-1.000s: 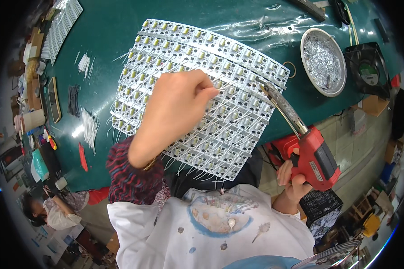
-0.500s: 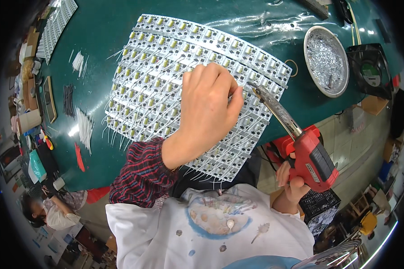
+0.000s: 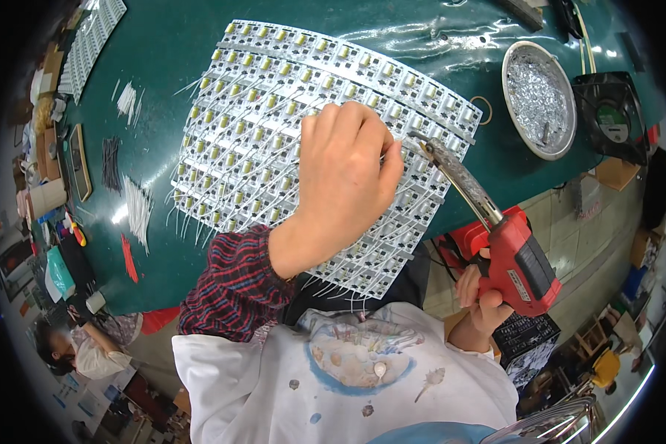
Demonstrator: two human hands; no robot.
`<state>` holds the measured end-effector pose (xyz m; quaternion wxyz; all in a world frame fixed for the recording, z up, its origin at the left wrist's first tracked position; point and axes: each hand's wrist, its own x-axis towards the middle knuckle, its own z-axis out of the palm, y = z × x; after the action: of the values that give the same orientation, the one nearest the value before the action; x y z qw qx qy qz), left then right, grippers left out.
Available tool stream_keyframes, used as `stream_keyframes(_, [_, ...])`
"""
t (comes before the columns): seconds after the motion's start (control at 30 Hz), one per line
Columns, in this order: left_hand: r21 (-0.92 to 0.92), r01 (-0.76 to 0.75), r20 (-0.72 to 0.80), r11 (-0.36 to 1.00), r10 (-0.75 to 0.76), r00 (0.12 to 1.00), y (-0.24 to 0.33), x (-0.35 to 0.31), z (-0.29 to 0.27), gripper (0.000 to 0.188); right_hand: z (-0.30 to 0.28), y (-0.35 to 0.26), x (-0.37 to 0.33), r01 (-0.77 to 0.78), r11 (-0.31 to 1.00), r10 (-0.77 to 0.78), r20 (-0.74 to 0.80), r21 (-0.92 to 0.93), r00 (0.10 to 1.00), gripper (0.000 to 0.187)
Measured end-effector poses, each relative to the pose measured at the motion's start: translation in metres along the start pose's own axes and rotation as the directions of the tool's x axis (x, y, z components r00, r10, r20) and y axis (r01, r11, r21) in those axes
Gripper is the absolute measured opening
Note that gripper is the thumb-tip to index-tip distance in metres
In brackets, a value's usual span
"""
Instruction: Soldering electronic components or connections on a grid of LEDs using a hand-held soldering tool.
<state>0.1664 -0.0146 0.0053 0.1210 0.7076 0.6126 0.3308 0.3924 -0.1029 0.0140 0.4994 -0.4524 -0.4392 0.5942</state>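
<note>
A large panel of white circuit boards (image 3: 233, 159) lies on the table in front of me, covered with rows of small yellowish parts and thin white wires. Over its middle is my left hand (image 3: 348, 177), its fingers curled down and pinched together; the fingertips and whatever they hold are hidden behind the hand. My right hand (image 3: 485, 300) grips the handle of a red and black soldering gun (image 3: 524, 266). The gun's dark, thin tip reaches over the right part of the panel, just right of my left thumb.
Bundles of white wires (image 3: 138, 211), black wires (image 3: 111, 164) and red wires (image 3: 129, 259) lie on the green table (image 3: 177, 274) at left. A bowl of silvery scraps (image 3: 538, 100) and a black fan (image 3: 610, 118) stand at right. Another person (image 3: 100, 344) sits at lower left.
The panel's far left part has shifted very slightly up and left. My left hand and the soldering gun have moved only a few pixels; both grips look the same.
</note>
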Motion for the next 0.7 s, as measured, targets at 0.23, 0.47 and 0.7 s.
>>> stream_keyframes(0.23, [0.003,-0.004,-0.007,1.000,0.004,1.000,-0.0002,-0.0004,0.0000,0.012,-0.0037,0.0024,0.0000,-0.063,0.998,0.064,0.044,-0.030,0.997,0.050])
stream_keyframes(0.47, [-0.003,-0.006,-0.012,1.000,0.006,1.000,-0.0005,0.0001,0.0006,0.012,-0.0011,0.0020,-0.0006,-0.022,1.000,0.022,0.006,-0.022,1.000,0.054])
stream_keyframes(0.7, [0.007,-0.004,-0.028,1.000,0.004,1.000,0.0002,0.0012,-0.0001,0.012,-0.0044,0.0065,-0.0007,0.051,0.999,-0.049,0.078,-0.019,0.996,0.058])
